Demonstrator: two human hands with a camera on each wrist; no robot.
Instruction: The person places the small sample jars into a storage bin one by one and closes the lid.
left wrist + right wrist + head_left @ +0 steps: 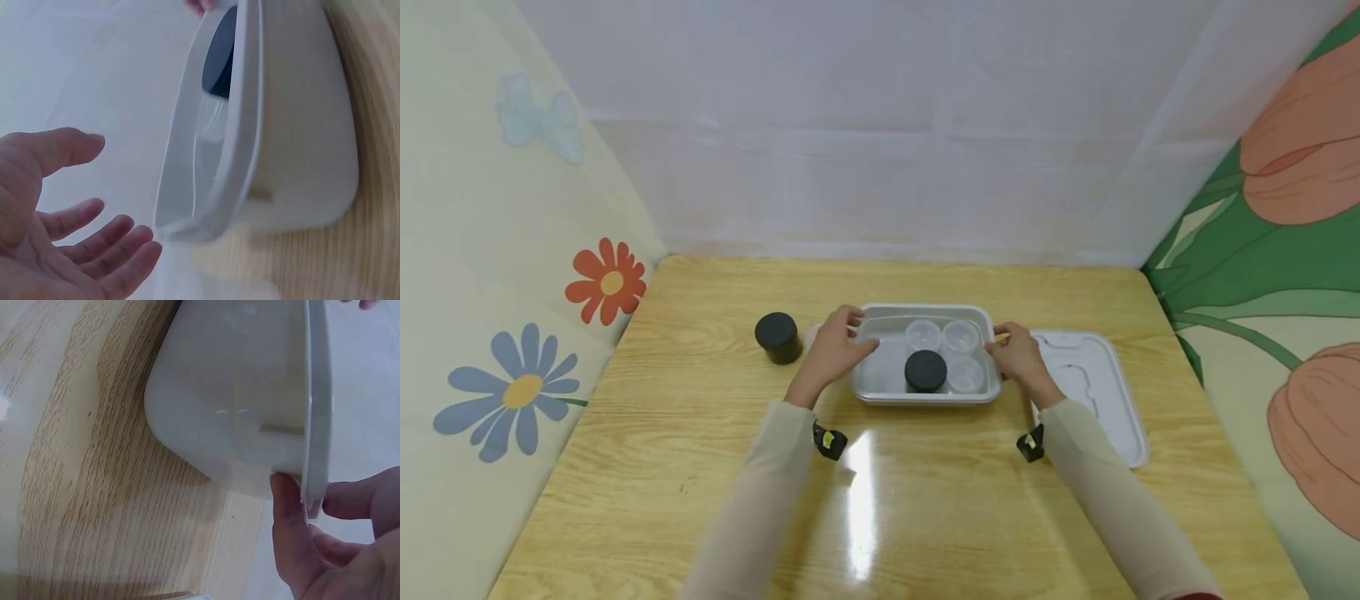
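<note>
A white rectangular plastic container (880, 398) sits mid-table. In it, toward the right, are a jar with a black lid (926, 371) and several small clear cups (961, 336). My left hand (835, 348) hovers at the container's left end, thumb over the rim; in the left wrist view its fingers are spread and relaxed, with a gap between thumb and fingers. At the opposite end, my right hand (1021, 354) pinches the rim (317, 456) between thumb and finger.
Left of the left hand stands a black lidded jar (778, 340). Beside it, a small whitish object (812, 335) is mostly hidden by that hand. A white lid-like tray (1086, 379) lies to the right, partly under the right forearm. A white cloth wall (880, 192) rises behind the table.
</note>
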